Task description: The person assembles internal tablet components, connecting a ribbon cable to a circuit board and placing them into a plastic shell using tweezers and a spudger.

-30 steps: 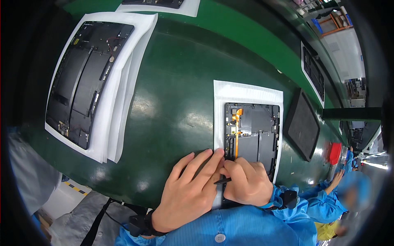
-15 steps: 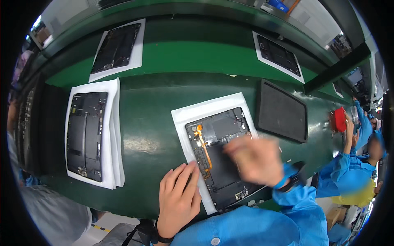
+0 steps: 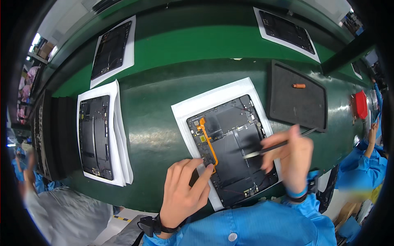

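Note:
An opened tablet (image 3: 230, 151) with a dark interior lies tilted on white foam sheets (image 3: 246, 85) in front of me. An orange flex cable (image 3: 210, 145) runs down its left side. My left hand (image 3: 184, 192) rests at the tablet's left edge, fingers apart, with the index fingertip on the cable's lower end. Over the right part of the tablet, my right hand (image 3: 290, 158) grips a slim black stick with a pale tip (image 3: 271, 149). That hand is blurred by motion; the tip points left, above the tablet's middle, and I cannot tell whether it touches.
A black tray (image 3: 295, 104) at the right holds a small orange-brown piece (image 3: 298, 86). Another opened tablet (image 3: 95, 139) lies on stacked foam at the left, beside black foam blocks (image 3: 57, 135). Two more tablets lie on the green strip behind. A red container (image 3: 360, 104) stands far right, near co-workers.
My right hand has moved right, and the stick now shows in it. The orange-brown piece now lies in the formerly bare tray. My left index finger has moved onto the cable's end.

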Tool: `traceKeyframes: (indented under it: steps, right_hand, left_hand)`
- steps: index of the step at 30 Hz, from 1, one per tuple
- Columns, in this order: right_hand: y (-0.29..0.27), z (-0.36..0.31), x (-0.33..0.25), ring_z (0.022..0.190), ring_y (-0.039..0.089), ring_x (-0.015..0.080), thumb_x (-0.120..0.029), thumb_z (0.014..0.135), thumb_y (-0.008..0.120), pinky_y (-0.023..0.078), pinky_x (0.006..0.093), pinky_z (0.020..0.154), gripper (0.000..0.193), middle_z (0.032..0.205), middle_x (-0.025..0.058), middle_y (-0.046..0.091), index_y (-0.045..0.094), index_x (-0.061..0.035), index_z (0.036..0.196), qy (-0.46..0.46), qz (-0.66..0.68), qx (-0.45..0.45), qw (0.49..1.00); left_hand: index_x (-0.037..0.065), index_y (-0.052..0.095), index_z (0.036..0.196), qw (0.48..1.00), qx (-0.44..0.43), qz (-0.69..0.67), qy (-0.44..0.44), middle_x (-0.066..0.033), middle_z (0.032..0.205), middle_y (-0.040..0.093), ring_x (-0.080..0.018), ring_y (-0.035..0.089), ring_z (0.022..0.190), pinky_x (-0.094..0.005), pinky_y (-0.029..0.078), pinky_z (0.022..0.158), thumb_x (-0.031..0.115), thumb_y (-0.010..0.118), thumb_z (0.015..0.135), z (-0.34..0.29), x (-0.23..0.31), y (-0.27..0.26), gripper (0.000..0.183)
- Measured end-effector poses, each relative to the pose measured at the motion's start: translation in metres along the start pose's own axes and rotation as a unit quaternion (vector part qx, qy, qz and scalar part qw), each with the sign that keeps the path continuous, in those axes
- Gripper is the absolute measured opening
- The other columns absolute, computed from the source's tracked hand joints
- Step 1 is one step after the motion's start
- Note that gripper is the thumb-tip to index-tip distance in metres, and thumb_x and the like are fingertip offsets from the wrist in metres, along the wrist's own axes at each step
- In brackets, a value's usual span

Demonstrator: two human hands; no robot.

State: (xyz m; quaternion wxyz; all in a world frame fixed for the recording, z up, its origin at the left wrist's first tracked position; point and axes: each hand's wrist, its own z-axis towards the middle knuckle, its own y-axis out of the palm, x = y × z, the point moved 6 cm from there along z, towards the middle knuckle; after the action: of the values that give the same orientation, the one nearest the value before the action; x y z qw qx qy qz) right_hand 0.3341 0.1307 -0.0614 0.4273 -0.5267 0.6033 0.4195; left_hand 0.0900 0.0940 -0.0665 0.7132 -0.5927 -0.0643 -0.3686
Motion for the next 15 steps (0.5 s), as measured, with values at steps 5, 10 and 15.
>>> traceKeyframes:
  steps: [5,10,15]
  right_hand:
    - [0.045,-0.005,0.044,0.082,0.076,0.0272,-0.013,0.108,0.056,0.065,0.0379,0.075,0.024,0.094,0.0242,0.072,0.063,0.0106,0.105,-0.019,0.109,-0.002,0.994]
    - [0.044,-0.002,0.043,0.092,0.076,0.0277,0.003,0.1,0.063,0.067,0.037,0.08,0.008,0.097,0.0228,0.072,0.057,0.0075,0.105,0.031,0.117,0.02,0.992]
    - [0.041,-0.002,0.046,0.095,0.076,0.0275,0.01,0.095,0.067,0.068,0.0366,0.08,0.023,0.097,0.0221,0.072,0.047,0.0024,0.104,0.005,0.121,0.051,0.991]
  left_hand:
    - [0.005,0.075,0.112,0.988,-0.089,0.062,0.111,-0.0132,0.114,0.062,-0.0318,0.062,0.101,-0.0453,0.051,0.086,0.001,0.074,0.068,0.016,0.004,-0.002,0.045]
    - [0.007,0.075,0.111,0.969,-0.103,0.113,0.195,-0.0107,0.111,0.063,-0.0283,0.063,0.099,-0.0436,0.053,0.086,0.006,0.074,0.072,0.019,0.002,-0.003,0.038]
    - [0.009,0.073,0.107,0.942,-0.138,0.156,0.264,-0.0095,0.11,0.063,-0.0251,0.063,0.097,-0.0412,0.053,0.085,0.011,0.072,0.076,0.026,0.006,-0.003,0.031]
